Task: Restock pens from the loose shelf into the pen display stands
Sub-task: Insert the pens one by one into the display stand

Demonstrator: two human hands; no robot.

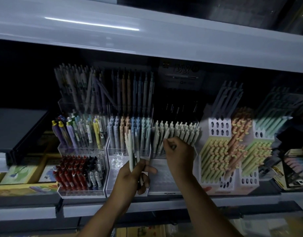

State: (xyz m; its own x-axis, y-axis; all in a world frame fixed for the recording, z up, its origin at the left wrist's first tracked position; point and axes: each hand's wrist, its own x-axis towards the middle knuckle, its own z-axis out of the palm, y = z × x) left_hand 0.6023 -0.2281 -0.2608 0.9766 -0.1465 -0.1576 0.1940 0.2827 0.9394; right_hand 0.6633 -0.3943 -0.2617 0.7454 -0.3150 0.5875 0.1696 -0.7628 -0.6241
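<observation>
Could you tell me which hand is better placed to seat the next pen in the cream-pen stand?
Right. The right hand is at the clear plastic stand of cream pens, pinching a cream pen; the left hand is full, gripping a bundle of pale pens.

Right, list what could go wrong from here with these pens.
1. The left hand grips a fanned bundle of pale pens; one could slip out and drop.
2. The right hand pinches a tilted cream pen among tightly packed cream pens; it may knock neighbours askew.
3. The shelf is dim, so similar pale colours could get mixed.
</observation>
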